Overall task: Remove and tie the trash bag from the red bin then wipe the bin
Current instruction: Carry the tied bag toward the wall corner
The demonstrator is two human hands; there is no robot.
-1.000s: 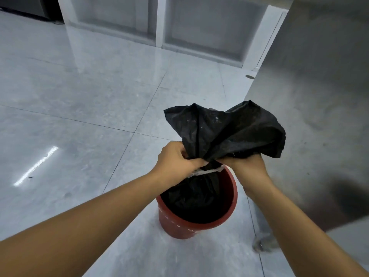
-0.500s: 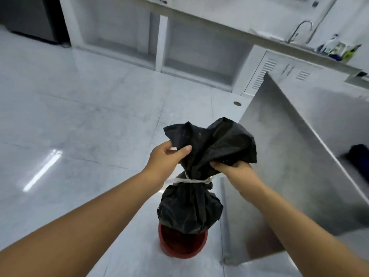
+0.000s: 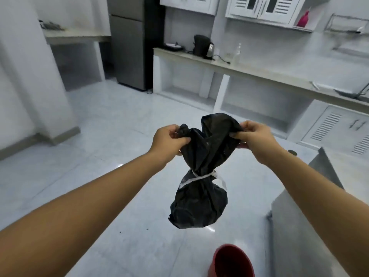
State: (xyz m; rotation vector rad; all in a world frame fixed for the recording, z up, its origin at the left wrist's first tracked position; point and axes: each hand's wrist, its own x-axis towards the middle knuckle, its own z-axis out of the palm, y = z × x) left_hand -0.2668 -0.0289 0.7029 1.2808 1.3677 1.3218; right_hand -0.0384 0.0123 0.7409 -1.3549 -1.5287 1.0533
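A black trash bag (image 3: 199, 204) hangs in the air in front of me, cinched at its neck by a white drawstring (image 3: 201, 176). My left hand (image 3: 169, 139) pinches the left side of the bag's loose top. My right hand (image 3: 253, 136) pinches the right side, spreading the top between them. The red bin (image 3: 232, 260) stands on the floor below and slightly right of the bag, at the bottom edge of the view, with its dark red inside showing.
A stainless steel table (image 3: 311, 216) stands close on the right beside the bin. A long counter (image 3: 249, 72) with a kettle runs along the far wall, and a grey fridge (image 3: 129, 47) stands at the back. The tiled floor (image 3: 99, 166) spreads to the left.
The bag has been lifted fully out of the bin and raised. Both hands moved from the cinched neck up to the bag's top edges and spread apart. The view tilted up.
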